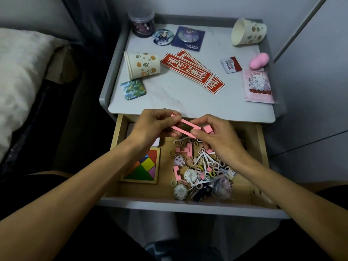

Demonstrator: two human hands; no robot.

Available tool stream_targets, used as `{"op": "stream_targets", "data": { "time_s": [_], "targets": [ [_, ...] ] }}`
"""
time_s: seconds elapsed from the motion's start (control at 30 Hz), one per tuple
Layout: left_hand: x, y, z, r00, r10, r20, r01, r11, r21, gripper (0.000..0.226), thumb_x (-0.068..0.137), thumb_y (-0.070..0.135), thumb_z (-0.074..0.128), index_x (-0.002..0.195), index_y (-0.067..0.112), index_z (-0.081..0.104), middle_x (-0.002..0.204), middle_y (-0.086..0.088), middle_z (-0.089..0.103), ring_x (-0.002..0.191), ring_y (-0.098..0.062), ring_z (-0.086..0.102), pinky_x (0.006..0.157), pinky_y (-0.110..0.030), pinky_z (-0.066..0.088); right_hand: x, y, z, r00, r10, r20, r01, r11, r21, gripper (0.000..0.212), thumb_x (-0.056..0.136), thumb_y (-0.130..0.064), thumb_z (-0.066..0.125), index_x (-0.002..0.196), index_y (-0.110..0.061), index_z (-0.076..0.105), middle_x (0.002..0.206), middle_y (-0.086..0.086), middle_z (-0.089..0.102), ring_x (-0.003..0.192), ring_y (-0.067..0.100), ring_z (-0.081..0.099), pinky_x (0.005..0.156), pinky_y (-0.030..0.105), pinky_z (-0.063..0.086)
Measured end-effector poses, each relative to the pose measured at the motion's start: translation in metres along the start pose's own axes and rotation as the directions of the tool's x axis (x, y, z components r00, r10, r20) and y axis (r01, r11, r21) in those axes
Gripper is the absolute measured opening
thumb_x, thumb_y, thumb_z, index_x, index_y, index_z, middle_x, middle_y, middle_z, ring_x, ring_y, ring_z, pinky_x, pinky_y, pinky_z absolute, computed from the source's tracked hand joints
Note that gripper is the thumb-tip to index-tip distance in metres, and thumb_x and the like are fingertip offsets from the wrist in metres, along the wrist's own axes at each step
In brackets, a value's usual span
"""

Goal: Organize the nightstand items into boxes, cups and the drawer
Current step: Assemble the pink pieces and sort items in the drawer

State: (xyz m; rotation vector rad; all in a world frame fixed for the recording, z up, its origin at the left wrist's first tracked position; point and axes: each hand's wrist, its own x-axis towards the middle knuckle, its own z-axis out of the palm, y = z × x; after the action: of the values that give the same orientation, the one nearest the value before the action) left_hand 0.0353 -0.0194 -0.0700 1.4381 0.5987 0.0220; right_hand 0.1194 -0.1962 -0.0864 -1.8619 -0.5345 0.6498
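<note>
Head view looks down on my nightstand [188, 104], its drawer [188, 206] pulled open below the top. Two paper cups lie tipped on the top: the left cup [144, 65] and the far right cup [248, 32]. In the drawer a tangram puzzle [144, 167] sits left of a heap of small clutter [203, 166]. My left hand [152, 125] and right hand [216, 137] each pinch an end of a pink rectangular frame [185, 127] over the drawer's back edge. Small pink blocks [208, 128] are tucked in my right hand too.
</note>
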Motion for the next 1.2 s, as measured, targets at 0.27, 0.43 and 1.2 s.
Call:
{"op": "stream_targets", "data": {
  "time_s": [0.27,0.43,1.2],
  "targets": [
    [0.004,-0.001,-0.004,1.0,-0.006,-0.003,0.007,0.997,0.079,0.017,0.095,0.003,0.06,0.105,-0.005,0.071,0.089,-0.022,0.072,0.061,-0.019,0.068,0.058,-0.02,0.057,0.004,-0.01,-0.019,0.971,0.233,0.049,-0.235,0.972,0.026,0.04,0.092,0.0,0.049,0.125,-0.023,0.05,0.111,0.002,0.065,0.086,0.012,0.058,0.077,0.031,0.047],
    [0.001,-0.003,-0.004,0.998,-0.021,0.067,0.014,0.994,0.105,0.018,0.095,0.004,0.06,0.104,-0.009,0.07,0.085,-0.02,0.07,0.06,-0.017,0.065,0.058,-0.019,0.056,0.008,-0.021,-0.037,0.941,0.216,0.26,-0.296,0.899,0.324,0.039,0.097,0.013,0.036,0.128,-0.008,0.049,0.106,0.013,0.068,0.085,0.015,0.059,0.078,0.027,0.049],
    [-0.005,-0.018,0.005,0.992,-0.057,0.111,0.061,0.997,-0.038,0.018,0.092,0.008,0.065,0.107,0.002,0.072,0.09,-0.016,0.075,0.068,-0.021,0.068,0.06,-0.023,0.057,0.002,-0.007,0.005,0.96,-0.269,0.075,0.275,0.864,-0.421,0.034,0.097,-0.015,0.06,0.13,-0.022,0.064,0.109,-0.01,0.07,0.097,-0.006,0.058,0.079,0.002,0.041]
  ]
}}
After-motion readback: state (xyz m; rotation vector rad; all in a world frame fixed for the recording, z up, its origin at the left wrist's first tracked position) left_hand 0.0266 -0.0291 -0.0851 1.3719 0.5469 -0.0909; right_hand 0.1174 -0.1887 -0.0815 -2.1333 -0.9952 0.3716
